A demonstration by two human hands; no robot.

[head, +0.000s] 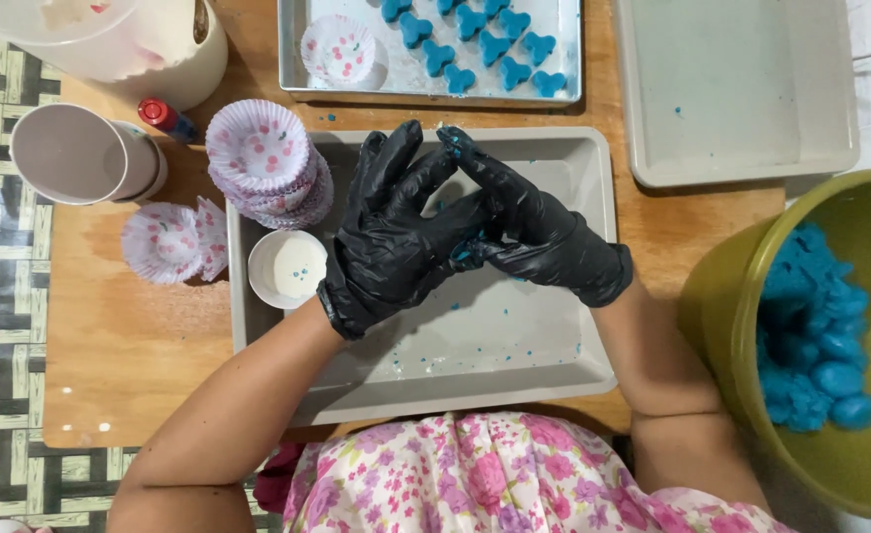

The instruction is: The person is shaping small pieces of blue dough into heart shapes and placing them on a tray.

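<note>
Pressing together: the left hand (391, 237) and right hand (539, 232), both in black gloves, palm against palm over the middle of the grey tray (514, 365), fingers fanned upward.
Between the palms: a bit of blue dough (467, 249) shows at the seam where the gloves meet; how much is inside, I cannot tell.
Glove tips: blue crumbs cling to the right hand's fingertips (452, 138).
Tray under the hands: shallow, rectangular, dusted white and dotted with blue specks.
Inside that tray, left corner: a small white bowl (287, 268) of pale powder, just beside the left wrist.
Above the bowl: a stack of paper cupcake liners (263, 163), white with pink dots, resting on the tray's upper left rim.
Further left, on the wooden surface (129, 345): a few loose liners (171, 240), and a pale cup lying on its side (80, 156) with a small red-capped bottle (164, 116) just beside it.
Far edge: a metal baking tray (302, 59) carrying rows of blue heart-shaped pieces (475, 44) and one liner.
Upper right: a second grey tray (741, 89), only blue flecks on it.
Right side: an olive-green bucket (721, 306) with lumps of blue dough in it (815, 336), close by the right forearm.
Nearest me: the person's floral pink dress (494, 479).
</note>
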